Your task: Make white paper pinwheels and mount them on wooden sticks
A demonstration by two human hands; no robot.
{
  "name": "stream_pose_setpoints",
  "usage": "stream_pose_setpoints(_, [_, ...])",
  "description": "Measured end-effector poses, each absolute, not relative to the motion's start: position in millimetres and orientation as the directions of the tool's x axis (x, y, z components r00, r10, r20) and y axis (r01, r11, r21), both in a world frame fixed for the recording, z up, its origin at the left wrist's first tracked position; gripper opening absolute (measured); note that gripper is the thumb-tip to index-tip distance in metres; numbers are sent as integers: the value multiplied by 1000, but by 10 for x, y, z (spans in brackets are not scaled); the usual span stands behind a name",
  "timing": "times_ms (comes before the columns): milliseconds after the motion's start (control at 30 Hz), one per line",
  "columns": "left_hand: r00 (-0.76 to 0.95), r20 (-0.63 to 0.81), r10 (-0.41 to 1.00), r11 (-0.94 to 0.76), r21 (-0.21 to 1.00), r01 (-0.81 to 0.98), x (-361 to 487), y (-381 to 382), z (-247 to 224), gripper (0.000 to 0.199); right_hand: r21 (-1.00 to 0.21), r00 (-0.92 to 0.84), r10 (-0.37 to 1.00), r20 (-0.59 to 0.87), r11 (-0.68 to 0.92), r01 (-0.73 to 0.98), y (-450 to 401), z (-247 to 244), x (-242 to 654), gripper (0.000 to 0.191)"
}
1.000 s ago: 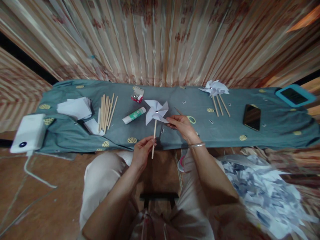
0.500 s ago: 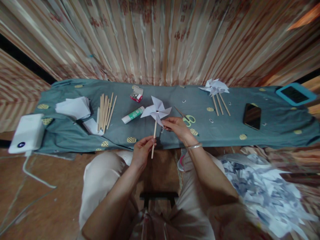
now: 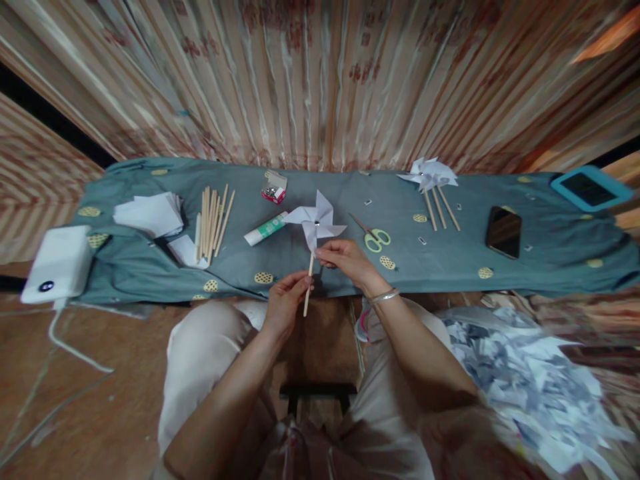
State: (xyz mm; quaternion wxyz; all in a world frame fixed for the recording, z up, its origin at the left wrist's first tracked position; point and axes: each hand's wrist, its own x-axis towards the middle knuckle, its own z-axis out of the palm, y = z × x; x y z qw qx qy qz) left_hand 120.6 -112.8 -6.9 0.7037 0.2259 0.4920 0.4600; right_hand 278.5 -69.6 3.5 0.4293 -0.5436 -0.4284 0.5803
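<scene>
A white paper pinwheel [image 3: 320, 217] on a wooden stick [image 3: 307, 300] stands out over the middle of the cloth-covered table. My left hand [image 3: 287, 300] is closed around the lower part of the stick. My right hand [image 3: 345, 260] pinches at the lower blade tip of the pinwheel, by the stick's upper part. Left of the pinwheel lies a glue stick [image 3: 265, 229], with a small red and white box of pins [image 3: 274, 188] above it. Green-handled scissors [image 3: 375, 238] rest to the right.
The table [image 3: 340, 193] also holds white paper sheets [image 3: 153, 215], several sticks [image 3: 213, 223], finished pinwheels [image 3: 431, 175], a phone [image 3: 504, 231], a blue-framed tablet [image 3: 590, 188] and a white device [image 3: 57, 263]. Paper scraps [image 3: 535, 373] lie at the lower right.
The pinwheel's blades have turned. My right hand has moved slightly left and down, from a right-hand blade to the blade by the stick. My left hand keeps its grip.
</scene>
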Motion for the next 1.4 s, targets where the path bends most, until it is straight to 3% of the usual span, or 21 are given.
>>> stream_pose_setpoints(300, [88, -469, 879, 461, 787, -411, 1179, -1139, -55, 43, -961, -125, 957, -263, -270, -49, -824, 61, 2655, 37])
stream_pose_setpoints(633, [130, -423, 897, 440, 820, -366, 1226, -1181, -79, 41, -962, -26, 966, -256, -257, -95, -936, 28, 2649, 43])
stream_pose_setpoints(867, [120, -410, 904, 426, 838, -340, 1255, -1152, -89, 47, -965, 126, 959, -255, -244, -93, -922, 113, 2904, 46])
stream_pose_setpoints(1067, [127, -433, 892, 451, 838, -306, 1263, -1131, -53, 46, -988, 355, 933, -50, -98, 121, -772, 200, 3339, 44])
stream_pose_setpoints(1233, [157, -448, 880, 474, 835, -281, 1316, -1150, -37, 44, -799, 468, 861, 199, -134, 586, -564, 398, 3956, 30])
stream_pose_setpoints(1400, [207, -438, 875, 481, 832, -276, 1373, -1171, -41, 39, -388, 460, 845, 273, -341, 856, -235, 456, 4548, 22])
